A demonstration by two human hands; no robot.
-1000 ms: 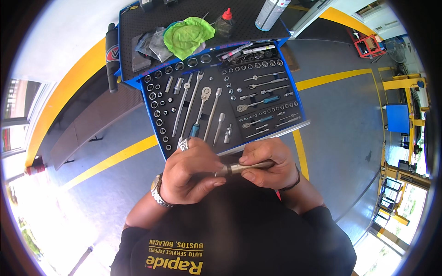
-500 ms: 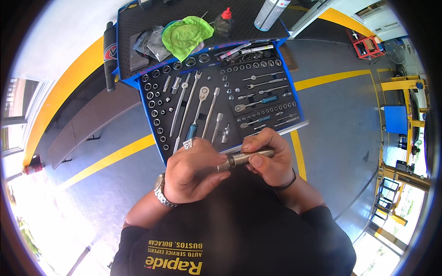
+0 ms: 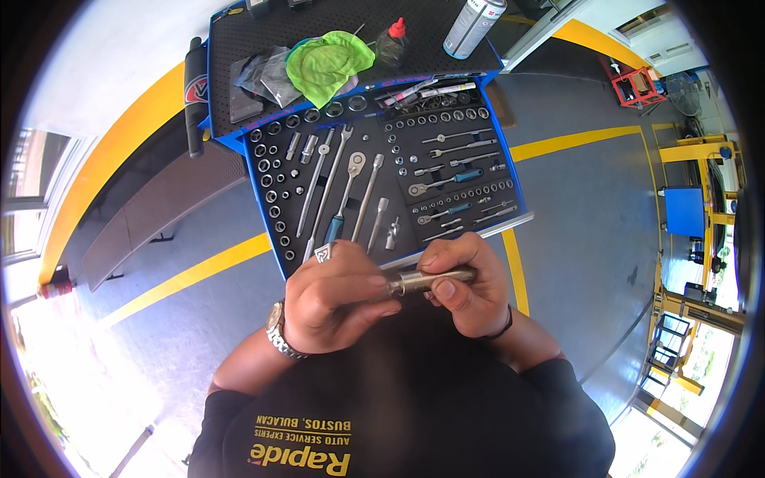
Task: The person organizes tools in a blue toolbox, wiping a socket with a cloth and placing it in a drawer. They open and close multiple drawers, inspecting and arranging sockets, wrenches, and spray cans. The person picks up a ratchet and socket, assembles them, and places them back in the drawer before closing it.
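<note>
We take the open blue tool-cart drawer (image 3: pixel 505 151) as our landmark. Its black foam tray holds, at the left, columns of small chrome sockets (image 3: pixel 269 187); to the right of those lie long chrome extension bars and a blue-handled ratchet (image 3: pixel 344 191); at the far right sit rows of smaller sockets and slim blue-handled drivers (image 3: pixel 458 179). Above the drawer, on the black perforated cart top (image 3: pixel 239 36), we see a crumpled bright green cloth (image 3: pixel 327 62), then a small dark bottle with a red cap (image 3: pixel 392 44), then a grey spray can (image 3: pixel 472 25).

Just below the drawer's front edge, our left hand (image 3: pixel 331 299), with a metal watch at the wrist, is curled around one end of a short cylindrical steel tool piece (image 3: pixel 430 279). The piece lies roughly level, shiny silver with a darker band near its right end. Our right hand (image 3: pixel 470 287) pinches that right end between thumb and fingers, so both hands grasp the piece.
</note>
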